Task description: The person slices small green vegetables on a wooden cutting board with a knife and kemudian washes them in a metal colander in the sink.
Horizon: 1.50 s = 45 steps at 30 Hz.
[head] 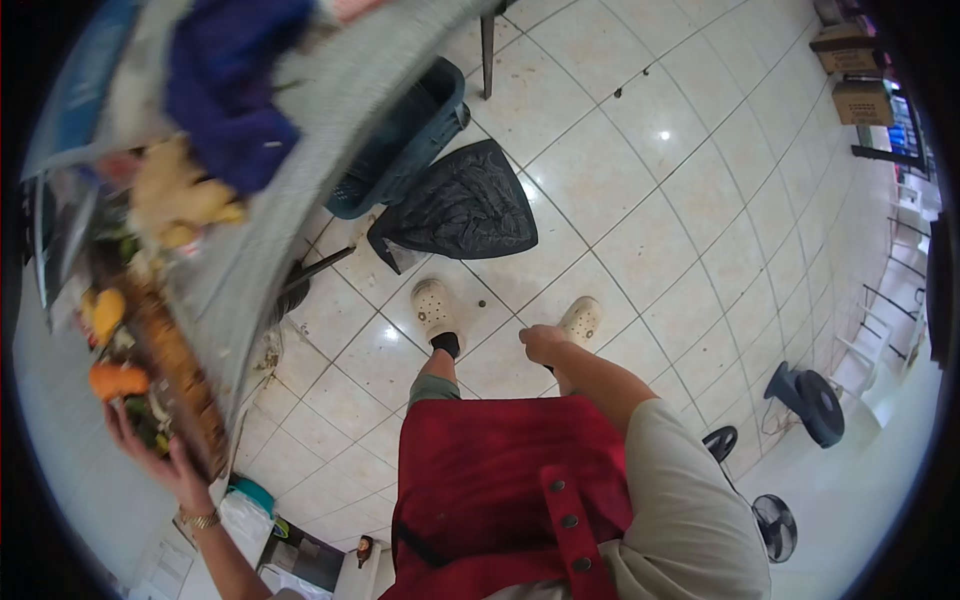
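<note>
At the left, my left hand [154, 454], with a gold-coloured wristwatch [199, 519], reaches over the table. Its fingers are apart beside dark green vegetable pieces [142, 420]; whether they touch them is unclear. Just beyond the fingertips lies an orange piece that looks like carrot [120, 382], with a yellow piece [109, 315] farther up. Alongside runs a long brown, bumpy-edged board or tray [172, 345]. My right hand [541, 345] hangs low above the floor near my right shoe, fingers curled, nothing visible in it.
Ginger-like root [180, 195] and a dark blue cloth [232, 97] lie on the grey-covered table [330, 120]. Below its edge stands a dark plastic basket [405, 142], beside a black plastic-lined bin [465, 202]. Fans [814, 405] and cardboard boxes [862, 103] stand right.
</note>
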### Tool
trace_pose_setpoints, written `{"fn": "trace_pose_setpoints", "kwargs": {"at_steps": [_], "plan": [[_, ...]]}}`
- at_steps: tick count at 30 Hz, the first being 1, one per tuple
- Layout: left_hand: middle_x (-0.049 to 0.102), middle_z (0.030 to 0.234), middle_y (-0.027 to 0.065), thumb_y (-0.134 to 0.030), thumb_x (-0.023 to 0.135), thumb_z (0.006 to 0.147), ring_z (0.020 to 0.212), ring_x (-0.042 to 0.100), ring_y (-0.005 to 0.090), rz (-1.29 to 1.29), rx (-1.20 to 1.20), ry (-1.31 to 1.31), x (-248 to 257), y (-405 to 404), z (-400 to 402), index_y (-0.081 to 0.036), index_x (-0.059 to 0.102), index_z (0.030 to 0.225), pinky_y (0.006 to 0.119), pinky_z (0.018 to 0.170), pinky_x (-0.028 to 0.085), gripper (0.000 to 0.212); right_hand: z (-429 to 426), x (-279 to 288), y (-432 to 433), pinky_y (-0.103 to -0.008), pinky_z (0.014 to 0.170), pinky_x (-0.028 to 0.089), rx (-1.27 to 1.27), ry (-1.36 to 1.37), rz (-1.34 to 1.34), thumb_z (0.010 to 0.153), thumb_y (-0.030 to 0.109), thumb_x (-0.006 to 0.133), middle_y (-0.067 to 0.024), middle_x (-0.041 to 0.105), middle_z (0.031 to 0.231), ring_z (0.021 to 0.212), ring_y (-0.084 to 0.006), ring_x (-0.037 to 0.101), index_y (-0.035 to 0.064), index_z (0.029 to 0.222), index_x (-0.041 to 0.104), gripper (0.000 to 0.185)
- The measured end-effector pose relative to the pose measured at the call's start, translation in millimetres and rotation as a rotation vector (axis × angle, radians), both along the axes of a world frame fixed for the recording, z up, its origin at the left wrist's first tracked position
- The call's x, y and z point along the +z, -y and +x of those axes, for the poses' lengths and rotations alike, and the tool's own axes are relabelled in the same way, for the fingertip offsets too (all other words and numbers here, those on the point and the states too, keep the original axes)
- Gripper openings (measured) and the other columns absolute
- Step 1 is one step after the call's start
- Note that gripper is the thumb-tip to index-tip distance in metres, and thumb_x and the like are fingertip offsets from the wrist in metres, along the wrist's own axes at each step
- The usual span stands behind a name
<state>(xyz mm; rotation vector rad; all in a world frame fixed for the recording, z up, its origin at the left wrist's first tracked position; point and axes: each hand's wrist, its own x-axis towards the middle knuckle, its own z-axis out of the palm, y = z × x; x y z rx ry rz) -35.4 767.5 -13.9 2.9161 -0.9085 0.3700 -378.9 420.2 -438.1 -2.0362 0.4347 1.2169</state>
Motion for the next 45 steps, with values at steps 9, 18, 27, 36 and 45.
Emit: {"fn": "trace_pose_setpoints", "kwargs": {"at_steps": [9, 18, 27, 36, 45], "plan": [[0.027, 0.157, 0.0157, -0.054, 0.038, 0.099, 0.144, 0.026, 0.0308, -0.097, 0.115, -0.004, -24, -23, -4, 0.001, 0.026, 0.151, 0.045, 0.118, 0.019, 0.076, 15, -167, -65, -0.0428, 0.083, 0.055, 0.126, 0.140, 0.016, 0.090, 0.013, 0.054, -0.0158, 0.062, 0.116, 0.106, -0.0335, 0.063, 0.0086, 0.106, 0.068, 0.022], [0.027, 0.157, 0.0168, -0.055, 0.037, 0.098, 0.144, 0.026, 0.0328, -0.115, 0.132, 0.015, -48, -5, 5, -0.004, 0.024, 0.152, 0.049, 0.119, 0.020, 0.075, 25, -268, -105, -0.0412, 0.088, 0.052, 0.193, 0.573, -0.198, 0.084, 0.013, 0.057, -0.0174, 0.057, 0.120, 0.111, -0.0329, 0.056, -0.0013, 0.099, 0.070, 0.024], [0.027, 0.157, 0.0180, -0.056, 0.036, 0.098, 0.144, 0.026, 0.0348, -0.241, 0.174, -0.080, -30, -23, 10, -0.009, 0.022, 0.153, 0.053, 0.119, 0.021, 0.073, 21, -239, -79, -0.0383, 0.089, 0.053, -0.291, 0.109, -0.089, 0.083, 0.006, 0.056, -0.0238, 0.062, 0.112, 0.105, -0.0355, 0.061, -0.0067, 0.094, 0.068, 0.021], [0.025, 0.156, 0.0214, -0.051, 0.043, 0.098, 0.144, 0.024, 0.0374, -0.029, 0.092, 0.081, 6, 13, -11, 0.001, 0.029, 0.149, 0.048, 0.117, 0.017, 0.074, -89, -40, 58, -0.0455, 0.080, 0.054, -0.472, 0.027, -0.321, 0.074, 0.007, 0.065, -0.0226, 0.069, 0.088, 0.088, -0.0382, 0.067, 0.0002, 0.079, 0.072, 0.012], [0.027, 0.156, 0.0185, -0.044, 0.040, 0.101, 0.142, 0.028, 0.0371, 0.205, 0.351, 0.256, 33, 27, -42, -0.007, 0.037, 0.147, 0.049, 0.112, 0.023, 0.059, -244, 155, 206, -0.0383, 0.075, 0.057, -0.362, -0.070, -0.430, 0.071, 0.022, 0.068, -0.0134, 0.072, 0.077, 0.074, -0.0281, 0.070, 0.0086, 0.076, 0.076, 0.016]]}}
